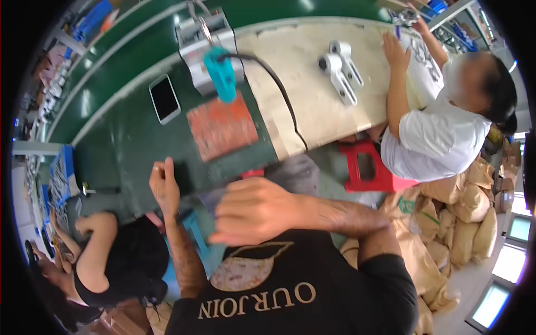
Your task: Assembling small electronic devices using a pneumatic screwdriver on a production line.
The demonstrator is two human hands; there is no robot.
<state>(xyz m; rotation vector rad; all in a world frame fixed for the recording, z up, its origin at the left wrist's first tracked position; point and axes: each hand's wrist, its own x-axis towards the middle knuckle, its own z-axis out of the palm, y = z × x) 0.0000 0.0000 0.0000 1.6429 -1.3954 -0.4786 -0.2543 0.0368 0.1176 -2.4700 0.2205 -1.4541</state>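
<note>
My left hand hovers at the near edge of the green-topped table. Its fingers are curled with the thumb raised, and whatever may lie inside them is hidden. In front of my chest, bent at the elbow, my right hand shows its back. Its fingers look curled but are smeared by motion. Beyond both hands a worn reddish square pad lies on the table. Above the pad hangs a teal powered screwdriver with a black cable, in front of a grey metal box.
A phone lies left of the box. Pale jointed metal parts rest on the beige tabletop section. A co-worker in white handles parts at right, by a red stool. Another person sits at left. Sacks stand behind right.
</note>
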